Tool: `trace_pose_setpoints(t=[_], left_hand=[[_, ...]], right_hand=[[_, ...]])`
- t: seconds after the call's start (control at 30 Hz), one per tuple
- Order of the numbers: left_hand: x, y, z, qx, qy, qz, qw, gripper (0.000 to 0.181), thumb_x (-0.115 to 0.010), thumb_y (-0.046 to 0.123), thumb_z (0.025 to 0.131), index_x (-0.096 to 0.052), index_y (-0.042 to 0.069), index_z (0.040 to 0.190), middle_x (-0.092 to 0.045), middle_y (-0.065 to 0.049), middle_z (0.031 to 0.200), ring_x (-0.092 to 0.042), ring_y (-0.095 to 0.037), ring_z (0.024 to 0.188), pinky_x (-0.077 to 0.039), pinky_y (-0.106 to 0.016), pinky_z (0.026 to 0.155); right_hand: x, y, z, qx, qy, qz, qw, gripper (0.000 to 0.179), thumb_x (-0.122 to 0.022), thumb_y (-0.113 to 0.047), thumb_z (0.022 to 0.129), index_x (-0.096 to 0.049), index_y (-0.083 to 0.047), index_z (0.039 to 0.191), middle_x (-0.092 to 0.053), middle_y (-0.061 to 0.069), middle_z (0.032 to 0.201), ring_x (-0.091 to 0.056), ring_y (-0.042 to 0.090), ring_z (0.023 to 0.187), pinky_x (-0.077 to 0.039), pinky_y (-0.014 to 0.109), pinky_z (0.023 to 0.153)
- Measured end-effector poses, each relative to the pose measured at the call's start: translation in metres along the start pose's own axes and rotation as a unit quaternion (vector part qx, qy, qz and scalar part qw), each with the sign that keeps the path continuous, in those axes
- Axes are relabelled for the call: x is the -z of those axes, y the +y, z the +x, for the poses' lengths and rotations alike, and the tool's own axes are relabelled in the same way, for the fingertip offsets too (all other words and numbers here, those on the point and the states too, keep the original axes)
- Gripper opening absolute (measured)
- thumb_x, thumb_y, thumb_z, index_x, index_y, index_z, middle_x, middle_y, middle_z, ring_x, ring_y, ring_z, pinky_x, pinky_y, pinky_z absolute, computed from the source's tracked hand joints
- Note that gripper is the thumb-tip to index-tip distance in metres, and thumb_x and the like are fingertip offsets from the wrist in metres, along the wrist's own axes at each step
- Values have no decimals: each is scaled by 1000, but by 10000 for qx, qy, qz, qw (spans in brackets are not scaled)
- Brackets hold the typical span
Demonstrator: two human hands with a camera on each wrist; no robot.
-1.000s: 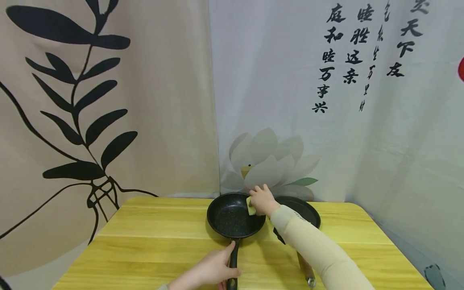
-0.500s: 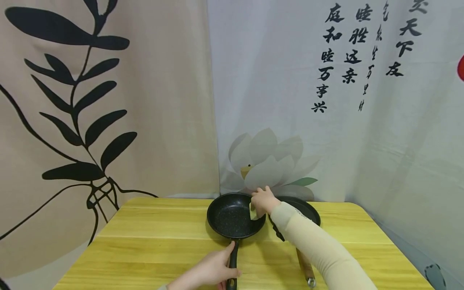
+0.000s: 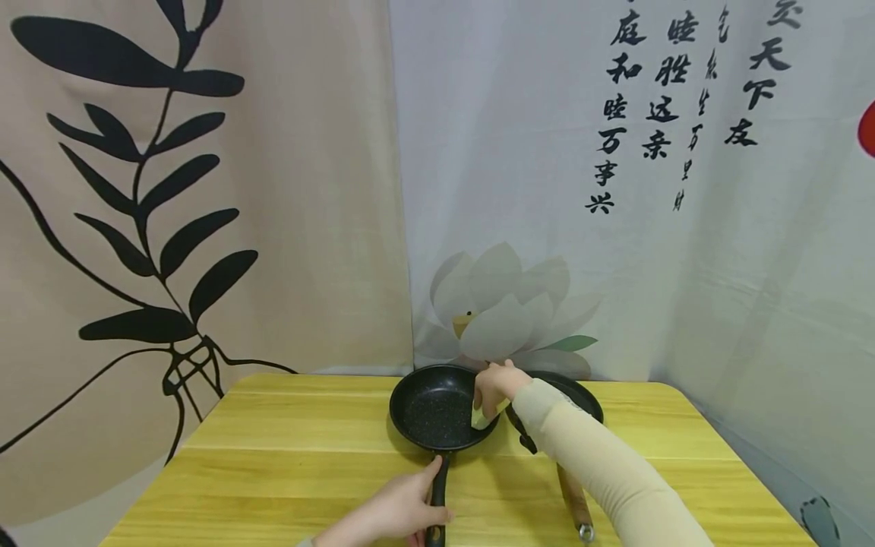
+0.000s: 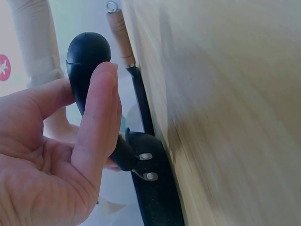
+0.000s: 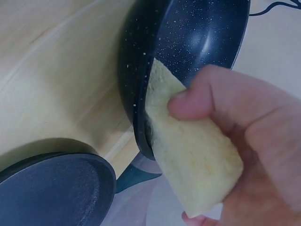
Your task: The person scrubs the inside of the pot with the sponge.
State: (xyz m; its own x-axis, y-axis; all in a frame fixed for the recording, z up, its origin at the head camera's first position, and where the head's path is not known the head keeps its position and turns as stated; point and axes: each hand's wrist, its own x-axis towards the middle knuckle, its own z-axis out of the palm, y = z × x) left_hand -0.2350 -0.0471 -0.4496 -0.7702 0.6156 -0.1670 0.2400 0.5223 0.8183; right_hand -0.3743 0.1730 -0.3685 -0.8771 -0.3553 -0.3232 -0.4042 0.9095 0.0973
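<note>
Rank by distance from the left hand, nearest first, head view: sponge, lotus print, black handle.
1. Black handle, gripped by the left hand.
2. Sponge, right side of the pan.
3. Lotus print, on the backdrop behind the table.

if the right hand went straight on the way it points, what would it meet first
Likely the inside of the deeper black pan, sponge first; the sponge seems to touch it now, though depth is unclear.

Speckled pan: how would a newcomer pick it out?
Find the yellow wooden table in the head view. Near its far edge, left of the wooden-handled pan, is the speckled black pan, its handle in the left hand. Its handle is black; its neighbour's has a wooden grip.
</note>
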Motion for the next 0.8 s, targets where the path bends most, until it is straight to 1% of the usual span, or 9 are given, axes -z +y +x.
trace_pose_setpoints(t=[0.1, 0.17, 0.2, 0.27, 0.33, 0.43, 0.57, 0.67, 0.8], left_hand=[[1, 9, -6, -37, 63, -162, 9998, 88, -71, 33, 87, -25, -10, 148, -61, -5, 55, -59, -15, 41, -51, -32, 43], [3, 11, -8, -41, 13, -31, 10000, 89, -70, 34, 88, -24, -11, 148, -60, -2, 54, -58, -13, 41, -50, -31, 44], [4, 16, -10, -4, 20, -123, 9999, 89, -72, 33, 87, -25, -12, 147, -60, -4, 54, -58, -14, 41, -50, -31, 44], [4, 19, -12, 8, 12, -90, 10000, 87, -71, 32, 88, -25, -12, 147, -59, -3, 54, -56, -13, 41, -50, -30, 44], [4, 22, -14, 53, 29, -111, 9999, 85, -71, 29, 88, -26, -11, 147, -58, -3, 54, -56, -13, 40, -50, -31, 44], [3, 27, -17, 118, 124, -293, 9994, 81, -71, 24, 87, -28, -8, 148, -59, -7, 55, -55, -15, 40, -50, -33, 43], [3, 25, -16, 132, 89, -387, 9991, 82, -71, 24, 88, -27, -9, 148, -60, -8, 55, -56, -15, 40, -50, -33, 42], [3, 19, -13, 105, -25, -347, 9993, 85, -70, 28, 89, -23, -11, 148, -60, -6, 56, -58, -14, 42, -51, -32, 42], [4, 20, -13, 168, -49, -418, 9990, 86, -70, 29, 89, -23, -10, 149, -62, -8, 58, -59, -16, 44, -52, -35, 44]], right_hand=[[0, 1, -1, 10, -69, 128, 9999, 33, -76, -14, 72, -77, -36, 97, -64, -22, 98, -49, 15, 100, -24, 44, 98], [0, 1, -1, 36, -89, 172, 9998, 32, -77, -15, 72, -77, -37, 96, -65, -22, 98, -52, 15, 102, -24, 47, 102], [0, 1, -2, 51, -101, 197, 9997, 31, -78, -16, 72, -77, -37, 95, -65, -22, 98, -54, 15, 103, -25, 48, 103], [0, 1, -2, 70, -129, 207, 9997, 31, -78, -17, 72, -77, -38, 94, -66, -22, 99, -56, 12, 101, -26, 48, 105], [1, 0, -2, 83, -179, 189, 9996, 30, -77, -17, 71, -77, -39, 92, -67, -22, 101, -56, 8, 96, -30, 45, 103], [1, -1, -1, 140, -326, 312, 9989, 31, -75, -16, 71, -78, -37, 92, -67, -19, 106, -53, 5, 90, -38, 34, 96], [2, -2, -1, 276, -608, 626, 9958, 30, -73, -14, 72, -78, -33, 95, -67, -16, 109, -50, 4, 87, -44, 25, 83], [3, -3, 0, 451, -830, 806, 9923, 29, -74, -16, 74, -78, -31, 97, -69, -16, 105, -53, 2, 90, -45, 24, 84], [4, -2, 3, 719, -1061, 1017, 9865, 26, -75, -19, 77, -78, -28, 101, -70, -17, 102, -58, 1, 96, -46, 25, 88]])
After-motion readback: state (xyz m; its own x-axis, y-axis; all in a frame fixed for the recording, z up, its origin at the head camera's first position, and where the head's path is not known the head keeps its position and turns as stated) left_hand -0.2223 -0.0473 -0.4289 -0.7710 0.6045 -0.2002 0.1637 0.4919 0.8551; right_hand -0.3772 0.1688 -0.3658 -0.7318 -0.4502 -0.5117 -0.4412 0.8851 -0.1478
